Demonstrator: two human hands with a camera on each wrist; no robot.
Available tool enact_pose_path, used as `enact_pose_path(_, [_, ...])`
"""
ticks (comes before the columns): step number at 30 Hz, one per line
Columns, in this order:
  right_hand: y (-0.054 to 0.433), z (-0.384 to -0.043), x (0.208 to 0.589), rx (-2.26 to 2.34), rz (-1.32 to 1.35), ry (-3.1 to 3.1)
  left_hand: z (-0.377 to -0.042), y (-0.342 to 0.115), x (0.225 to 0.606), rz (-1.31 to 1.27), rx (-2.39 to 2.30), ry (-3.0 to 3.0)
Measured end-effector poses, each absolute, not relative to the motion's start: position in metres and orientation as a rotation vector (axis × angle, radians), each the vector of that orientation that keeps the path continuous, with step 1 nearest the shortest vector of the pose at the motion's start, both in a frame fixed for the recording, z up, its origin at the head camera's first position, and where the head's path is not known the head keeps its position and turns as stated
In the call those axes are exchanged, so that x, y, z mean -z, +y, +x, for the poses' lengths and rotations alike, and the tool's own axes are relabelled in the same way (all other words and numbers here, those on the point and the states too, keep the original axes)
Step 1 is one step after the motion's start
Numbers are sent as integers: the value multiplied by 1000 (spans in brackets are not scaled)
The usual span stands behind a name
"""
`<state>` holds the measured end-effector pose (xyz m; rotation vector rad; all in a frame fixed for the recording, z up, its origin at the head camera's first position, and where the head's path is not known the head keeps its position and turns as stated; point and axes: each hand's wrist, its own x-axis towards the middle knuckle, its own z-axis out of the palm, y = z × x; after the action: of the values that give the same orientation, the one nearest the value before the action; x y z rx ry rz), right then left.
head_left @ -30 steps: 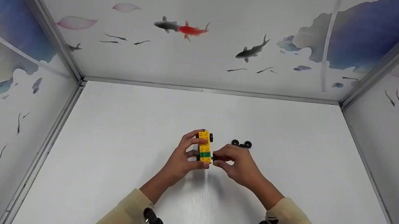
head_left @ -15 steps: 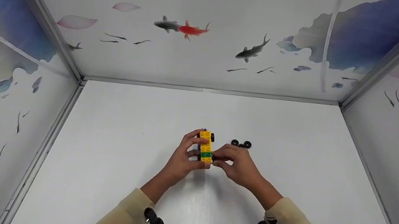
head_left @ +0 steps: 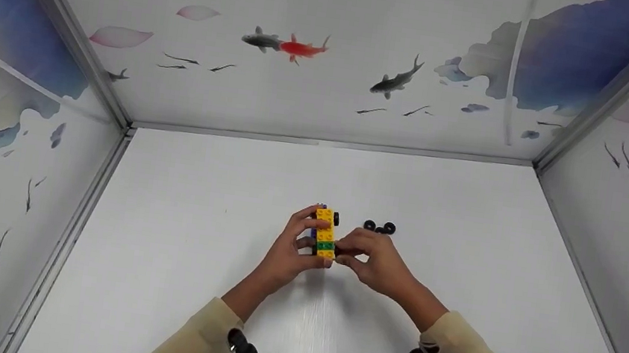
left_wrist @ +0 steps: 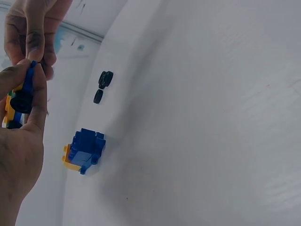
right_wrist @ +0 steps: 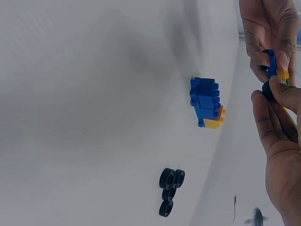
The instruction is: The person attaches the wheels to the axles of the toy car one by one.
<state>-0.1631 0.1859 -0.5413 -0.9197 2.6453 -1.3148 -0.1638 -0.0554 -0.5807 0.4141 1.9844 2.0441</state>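
Note:
My left hand (head_left: 282,257) grips a small toy car of building bricks (head_left: 324,235), yellow on top with one green row, its fingers along the left side and thumb at the near end. In the right wrist view the car's blue base (right_wrist: 272,66) faces the camera. A black wheel (head_left: 336,219) sits at its far right corner. My right hand (head_left: 379,264) pinches another black wheel (right_wrist: 268,91) against the near right side; fingers hide the joint. Whether it sits on the axle, I cannot tell.
Several loose black wheels (head_left: 380,228) lie together on the white table (head_left: 194,215), beyond my right hand. A blue-and-yellow brick build (right_wrist: 206,99) stands on the table in both wrist views; the head view does not show it. Printed walls (head_left: 324,99) enclose the table.
The car has shifted slightly right, towards my right hand. The small gap between its near right side and the pinched wheel has closed. My right hand has hardly moved.

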Motion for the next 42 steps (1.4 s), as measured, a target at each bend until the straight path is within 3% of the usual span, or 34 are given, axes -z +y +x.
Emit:
enact_pose_path(22, [179, -163, 550, 1186, -964, 2706, -171, -58, 580, 526, -1654, 2402])
enact_pose_path(42, [200, -167, 560, 1217, -892, 2735, -192, -90, 590, 380, -1324, 2733])
